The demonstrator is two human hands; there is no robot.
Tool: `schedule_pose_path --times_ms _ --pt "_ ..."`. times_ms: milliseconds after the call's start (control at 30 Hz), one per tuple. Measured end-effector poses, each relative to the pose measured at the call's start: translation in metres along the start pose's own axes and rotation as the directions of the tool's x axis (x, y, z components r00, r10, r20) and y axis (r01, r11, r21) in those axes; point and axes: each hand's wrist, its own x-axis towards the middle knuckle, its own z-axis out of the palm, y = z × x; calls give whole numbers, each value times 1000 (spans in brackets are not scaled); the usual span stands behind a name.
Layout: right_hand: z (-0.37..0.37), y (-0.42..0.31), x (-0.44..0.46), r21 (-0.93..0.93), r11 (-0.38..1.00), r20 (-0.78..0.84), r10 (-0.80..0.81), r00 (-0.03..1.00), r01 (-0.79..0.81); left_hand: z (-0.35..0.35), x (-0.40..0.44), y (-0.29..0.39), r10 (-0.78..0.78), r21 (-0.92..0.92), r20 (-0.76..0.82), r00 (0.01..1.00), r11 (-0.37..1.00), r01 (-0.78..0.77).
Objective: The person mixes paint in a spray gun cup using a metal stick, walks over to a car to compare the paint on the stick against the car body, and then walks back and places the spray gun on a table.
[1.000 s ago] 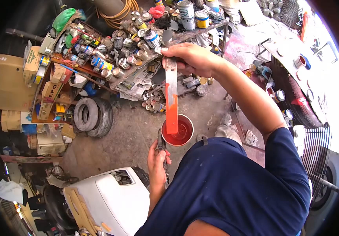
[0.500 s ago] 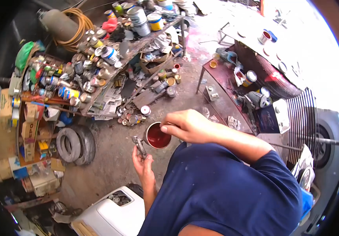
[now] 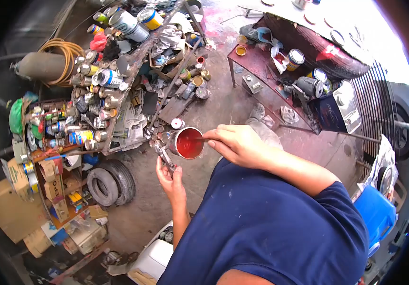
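My left hand (image 3: pixel 171 179) is closed round the grey metal handle of what looks like a paint spray gun (image 3: pixel 166 156). Beside it, a round metal cup (image 3: pixel 175 147) with red paint (image 3: pixel 190 144) inside is tilted so its mouth faces me; it seems joined to the gun, though the joint is hard to see. My right hand (image 3: pixel 233 145) is at the cup's right rim, fingers pinched on a thin stirring stick (image 3: pixel 201 138) that reaches into the paint. Most of the stick is hidden by my fingers and the paint.
Left, a shelf holds many paint cans (image 3: pixel 112 78). Tyres (image 3: pixel 112 183) lie on the floor below it, near cardboard boxes (image 3: pixel 14 204). At right stand a red-stained bench (image 3: pixel 256 61), a dark blue rectangular tin (image 3: pixel 335 114) and a blue jug (image 3: pixel 375 213). A white panel (image 3: pixel 154 261) lies low in front.
The view has turned and shifted. My right hand has moved from above the cup to its right rim, and the stick now shows. The cup's mouth has more light on its red paint.
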Motion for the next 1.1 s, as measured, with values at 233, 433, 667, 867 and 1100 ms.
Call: schedule_pose_path --times_ms 233,433,667,867,1100 --pt "-24 36 19 107 994 -60 21 998 -14 36 37 22 30 84 29 999 996 -32" --pt "-60 65 46 114 993 -53 51 997 -45 81 67 45 21 113 37 999 993 -25" --pt "-114 95 62 112 985 -82 137 987 -128 144 97 60 41 124 78 996 991 -51" --pt "-155 135 53 121 968 -186 241 952 -221 202 124 48 -5 139 216 976 990 -25" --pt "-194 169 37 53 902 -362 418 833 -429 308 174 -27 -131 36 476 869 991 129"
